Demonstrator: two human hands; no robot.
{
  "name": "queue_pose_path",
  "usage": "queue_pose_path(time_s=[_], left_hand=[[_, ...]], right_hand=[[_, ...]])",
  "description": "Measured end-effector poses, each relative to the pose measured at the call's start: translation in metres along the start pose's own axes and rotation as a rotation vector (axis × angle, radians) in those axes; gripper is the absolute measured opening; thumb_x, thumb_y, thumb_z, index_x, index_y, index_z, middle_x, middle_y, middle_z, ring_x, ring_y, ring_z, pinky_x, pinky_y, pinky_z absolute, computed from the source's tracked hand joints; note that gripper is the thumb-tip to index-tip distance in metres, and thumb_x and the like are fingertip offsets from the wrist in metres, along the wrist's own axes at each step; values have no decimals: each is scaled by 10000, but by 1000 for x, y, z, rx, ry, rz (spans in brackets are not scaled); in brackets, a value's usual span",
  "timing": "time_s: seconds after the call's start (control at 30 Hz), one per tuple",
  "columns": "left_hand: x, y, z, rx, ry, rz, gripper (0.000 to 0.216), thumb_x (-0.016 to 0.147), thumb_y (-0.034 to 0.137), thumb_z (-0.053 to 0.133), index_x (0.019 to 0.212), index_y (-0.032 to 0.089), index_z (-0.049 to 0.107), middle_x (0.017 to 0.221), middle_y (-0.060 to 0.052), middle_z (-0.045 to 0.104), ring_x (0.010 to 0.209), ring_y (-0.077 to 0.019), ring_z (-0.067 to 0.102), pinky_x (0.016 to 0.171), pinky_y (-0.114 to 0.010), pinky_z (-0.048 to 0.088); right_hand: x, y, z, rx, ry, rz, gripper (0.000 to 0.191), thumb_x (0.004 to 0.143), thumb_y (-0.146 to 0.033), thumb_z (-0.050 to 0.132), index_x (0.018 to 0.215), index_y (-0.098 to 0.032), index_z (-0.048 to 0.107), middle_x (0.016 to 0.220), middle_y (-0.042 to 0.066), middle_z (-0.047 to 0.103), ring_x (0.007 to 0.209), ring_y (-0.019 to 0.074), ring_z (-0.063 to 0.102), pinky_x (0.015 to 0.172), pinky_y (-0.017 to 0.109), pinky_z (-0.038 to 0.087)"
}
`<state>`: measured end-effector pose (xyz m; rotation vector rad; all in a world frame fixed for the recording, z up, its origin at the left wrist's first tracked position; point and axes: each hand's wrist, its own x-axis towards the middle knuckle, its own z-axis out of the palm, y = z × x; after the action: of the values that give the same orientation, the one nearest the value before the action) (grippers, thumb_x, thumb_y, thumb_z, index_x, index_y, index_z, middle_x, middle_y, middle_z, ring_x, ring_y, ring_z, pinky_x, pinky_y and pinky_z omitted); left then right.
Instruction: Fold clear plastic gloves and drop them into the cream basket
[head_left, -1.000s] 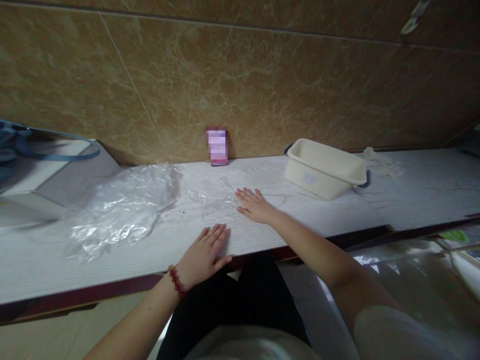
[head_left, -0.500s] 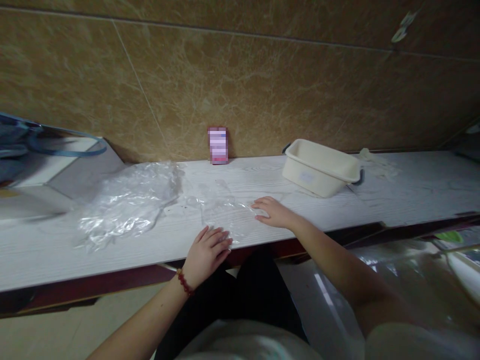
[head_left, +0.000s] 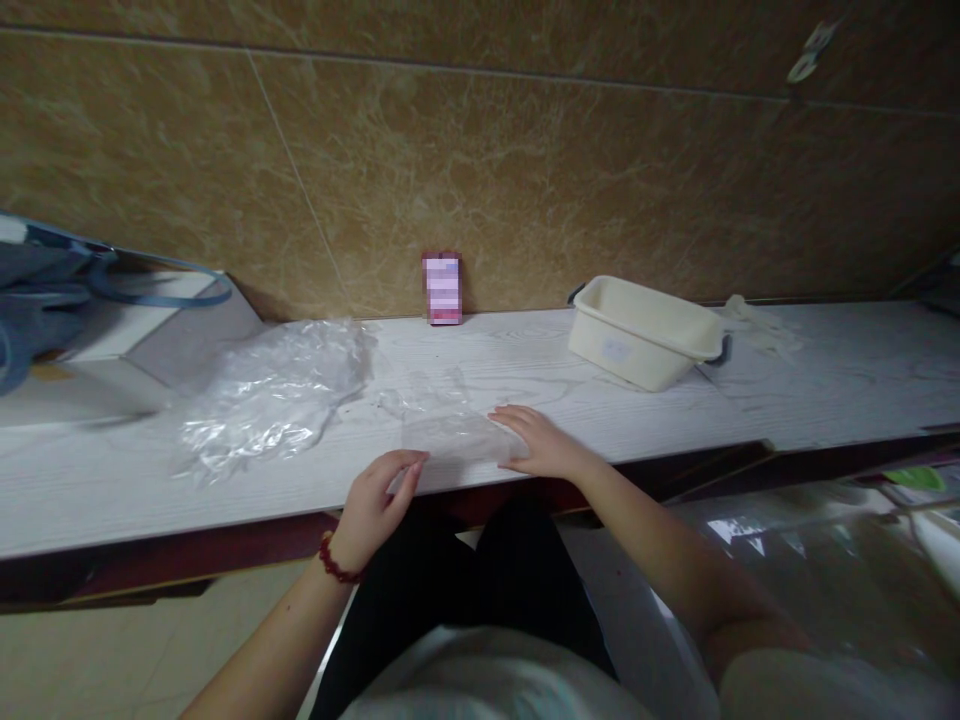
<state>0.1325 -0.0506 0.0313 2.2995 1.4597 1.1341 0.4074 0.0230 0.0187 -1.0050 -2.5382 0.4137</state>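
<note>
A clear plastic bag (head_left: 450, 432) lies on the white wood-grain counter in front of me, its far end crumpled. At its near left corner is my left hand (head_left: 381, 497), thumb and forefinger pinched together on the film, a red bead bracelet at the wrist. My right hand (head_left: 541, 446) rests on the bag's right edge, with thumb and fingers apart. Left of the bag lies a heap of crinkled clear plastic (head_left: 277, 395). Farther back, a phone (head_left: 443, 290) with a blurred-out screen leans against the wall.
A cream plastic basin (head_left: 626, 350) with grey handles stands at the back right, with pale gloves (head_left: 761, 325) beyond it. On the left is a white box (head_left: 142, 330) with blue cloth over it. A brown tiled wall (head_left: 525, 180) borders the narrow counter (head_left: 517, 345).
My left hand has gone from lying spread to a pinch at the bag's corner, shifting left and down. My right hand has moved slightly left onto the bag, which now lies flatter.
</note>
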Motion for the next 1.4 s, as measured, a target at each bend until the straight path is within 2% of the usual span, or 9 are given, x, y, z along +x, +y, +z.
queue_pose_path(time_s=[0.13, 0.27, 0.37, 0.53, 0.67, 0.83, 1.0, 1.13, 1.4], left_hand=[[-4, -1, -6, -45, 9, -132, 186, 814, 282, 451, 863, 169, 590, 850, -40, 651, 817, -153, 607, 736, -264, 489], [-11, -4, -8, -194, -27, -300, 215, 829, 325, 415, 860, 167, 558, 833, -36, 627, 675, -127, 619, 587, -231, 507], [-16, -9, -8, -284, -35, -337, 211, 832, 332, 410, 877, 168, 534, 855, -41, 610, 726, -129, 622, 656, -256, 521], [-27, -22, -5, -243, -69, -258, 373, 723, 311, 582, 1059, 191, 475, 1031, -71, 572, 945, -178, 572, 777, -334, 513], [-31, -34, -4, -95, -57, -159, 185, 772, 220, 499, 944, 195, 564, 946, -62, 599, 893, -169, 583, 785, -346, 506], [-26, -40, -10, 14, -121, 37, 144, 777, 181, 492, 855, 193, 612, 1017, -78, 592, 945, -168, 564, 783, -304, 496], [-26, -47, -14, 116, -199, 245, 129, 779, 212, 523, 871, 217, 614, 992, -58, 627, 988, -175, 556, 833, -367, 457], [-26, -54, -15, 128, -249, 287, 145, 780, 204, 520, 895, 240, 601, 1001, -29, 634, 1038, -161, 533, 920, -419, 395], [-12, -59, -21, -7, -338, 262, 152, 768, 208, 522, 901, 224, 593, 1063, -45, 615, 1049, -152, 525, 964, -398, 367]], right_hand=[[21, -1, 11, 54, 2, -59, 496, 728, -287, 587, 1206, -236, 464, 1267, 58, 453, 1180, 196, 375, 997, 396, 277], [41, -2, 17, 97, 16, -117, 310, 783, -307, 532, 1080, -223, 564, 1196, 43, 528, 1131, 172, 433, 972, 356, 314], [52, -6, 21, 126, -5, -134, 231, 833, -310, 455, 950, -198, 620, 1035, 44, 621, 1001, 143, 525, 898, 303, 376], [58, -11, 24, 92, -41, -99, 194, 823, -251, 459, 893, -193, 631, 900, 39, 651, 873, 140, 566, 806, 279, 409], [54, -12, 22, 49, -28, -96, 208, 825, -245, 445, 897, -184, 630, 886, 46, 649, 874, 148, 559, 798, 285, 409], [39, -16, 19, -6, -61, -153, 210, 812, -240, 462, 935, -216, 631, 992, 27, 639, 1001, 161, 517, 865, 311, 373], [19, -19, 18, -99, -92, -129, 251, 817, -293, 469, 1030, -299, 601, 1183, -12, 548, 1139, 189, 424, 908, 370, 319], [14, -20, 18, -120, -119, -139, 278, 818, -287, 465, 1071, -310, 577, 1214, -27, 523, 1176, 192, 391, 912, 366, 308], [10, -21, 14, -75, -142, -169, 309, 826, -287, 446, 1116, -285, 550, 1207, -6, 530, 1208, 197, 360, 920, 367, 302]])
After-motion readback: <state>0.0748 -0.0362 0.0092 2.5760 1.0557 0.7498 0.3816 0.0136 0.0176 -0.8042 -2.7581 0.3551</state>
